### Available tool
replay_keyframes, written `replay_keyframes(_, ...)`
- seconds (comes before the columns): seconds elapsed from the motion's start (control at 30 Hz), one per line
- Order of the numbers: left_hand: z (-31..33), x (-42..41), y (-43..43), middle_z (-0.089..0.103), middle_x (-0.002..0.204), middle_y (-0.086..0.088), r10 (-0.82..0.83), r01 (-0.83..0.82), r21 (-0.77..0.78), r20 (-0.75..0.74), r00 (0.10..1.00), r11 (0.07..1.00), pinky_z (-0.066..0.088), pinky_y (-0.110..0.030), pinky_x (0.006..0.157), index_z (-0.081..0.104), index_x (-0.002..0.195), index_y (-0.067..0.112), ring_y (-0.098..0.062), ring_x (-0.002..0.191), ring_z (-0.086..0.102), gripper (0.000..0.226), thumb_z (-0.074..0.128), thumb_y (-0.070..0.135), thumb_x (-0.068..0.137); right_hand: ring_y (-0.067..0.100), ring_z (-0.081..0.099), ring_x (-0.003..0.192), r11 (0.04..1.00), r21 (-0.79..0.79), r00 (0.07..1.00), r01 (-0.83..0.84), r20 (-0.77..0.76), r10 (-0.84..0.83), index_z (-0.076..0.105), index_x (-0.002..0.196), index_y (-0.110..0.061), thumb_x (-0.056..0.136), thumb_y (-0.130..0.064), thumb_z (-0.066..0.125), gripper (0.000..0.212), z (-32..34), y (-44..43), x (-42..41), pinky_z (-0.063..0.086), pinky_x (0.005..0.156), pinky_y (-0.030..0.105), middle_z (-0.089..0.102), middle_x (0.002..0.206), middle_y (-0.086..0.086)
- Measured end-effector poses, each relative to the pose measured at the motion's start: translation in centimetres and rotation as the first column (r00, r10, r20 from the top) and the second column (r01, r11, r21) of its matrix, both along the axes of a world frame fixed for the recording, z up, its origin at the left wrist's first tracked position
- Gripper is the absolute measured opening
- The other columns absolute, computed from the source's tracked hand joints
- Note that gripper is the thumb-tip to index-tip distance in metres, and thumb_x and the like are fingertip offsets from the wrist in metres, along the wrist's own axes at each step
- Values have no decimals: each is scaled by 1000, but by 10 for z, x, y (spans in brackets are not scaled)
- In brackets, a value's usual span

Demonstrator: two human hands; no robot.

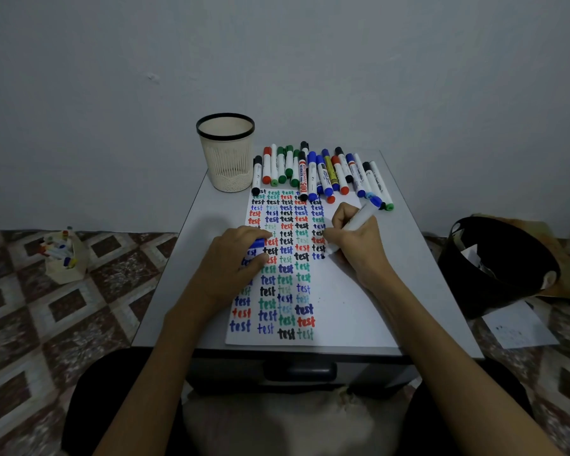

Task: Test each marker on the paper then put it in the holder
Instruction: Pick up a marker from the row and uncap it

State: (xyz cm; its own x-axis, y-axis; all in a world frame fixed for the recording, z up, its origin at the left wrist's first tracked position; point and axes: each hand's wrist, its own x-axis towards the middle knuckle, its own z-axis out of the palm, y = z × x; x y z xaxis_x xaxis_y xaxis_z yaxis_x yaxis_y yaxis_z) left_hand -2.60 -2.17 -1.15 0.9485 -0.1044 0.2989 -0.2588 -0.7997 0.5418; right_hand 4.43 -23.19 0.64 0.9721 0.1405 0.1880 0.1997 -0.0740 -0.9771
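A white paper point(346, 304) covered with rows of the word "test" in several colours lies on the small grey table point(418, 258). My right hand point(359, 245) grips a white marker with a blue end point(359, 218), its tip on the paper beside a blue "test". My left hand point(234, 261) rests on the paper's left side and pinches a blue cap point(256, 243). A cream holder with a black rim point(226, 153) stands at the table's far left; no markers show in it. Several capped markers point(320, 172) lie in a row along the far edge.
On the tiled floor to the left stands a small paper box of markers point(63, 255). A black bin point(497, 261) lies tipped on the right, with a sheet of paper point(520, 327) beside it. The wall is close behind the table. A drawer handle point(300, 371) faces me.
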Motion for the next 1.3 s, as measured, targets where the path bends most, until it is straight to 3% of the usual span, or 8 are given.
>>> replay_keyframes(0.33,-1,1,1,57,125,-3,0,0,0,2,1000,1000,41,-48,96,54,124,18,-18,112,51,56,35,52,84,7,40,49,997,23,997,72,36,-73,40,63,-8,73,15,56,30,-2,0,1,38,47,19,39,57,5)
replay_keyframes(0.43,-2,1,1,58,124,-3,1,-1,10,8,1000,1000,42,-47,96,54,124,18,-18,110,52,56,35,52,85,15,44,57,999,-18,998,49,39,-48,43,65,-6,75,13,58,27,-3,1,1,40,48,20,43,60,7)
replay_keyframes(0.63,0,-1,-1,57,124,-5,-10,10,13,25,1000,1000,41,-43,97,53,126,14,-19,112,51,55,37,49,86,5,40,46,1000,-1,999,-32,29,32,45,65,-2,71,14,58,22,1,-1,0,40,45,16,40,55,8)
replay_keyframes(0.7,0,-1,-3,56,125,-7,9,-9,-6,34,999,1000,39,-40,99,51,128,12,-21,112,50,51,42,40,86,6,44,44,991,132,1000,-9,-3,9,45,67,-4,76,17,57,26,3,-3,-2,43,46,17,43,54,9)
replay_keyframes(0.83,-3,4,2,60,115,-7,134,-143,65,123,983,988,39,-39,91,56,119,11,-24,104,53,52,40,42,81,12,46,47,890,455,995,29,-98,18,46,70,-10,80,-3,72,29,12,-10,0,40,42,20,52,65,12)
replay_keyframes(1.0,-3,3,7,63,101,-4,168,-177,23,210,963,984,42,-42,83,63,106,14,-22,95,55,41,36,40,89,30,68,87,747,643,935,-169,-135,328,64,92,-2,85,4,58,11,14,-6,-4,59,67,30,71,96,17)
replay_keyframes(1.17,3,-2,5,65,105,5,90,-61,-115,265,960,991,44,-49,86,61,115,19,-13,96,58,29,46,33,94,28,67,60,803,539,917,-254,-129,377,65,81,0,82,15,53,19,15,-5,-10,58,56,29,63,72,24)
replay_keyframes(1.3,4,-4,4,66,103,5,76,-43,-120,288,955,992,42,-51,86,62,114,19,-14,95,58,29,47,32,94,28,66,55,821,503,921,-270,-114,373,63,80,1,78,13,56,14,15,-5,-10,58,54,29,62,67,24)
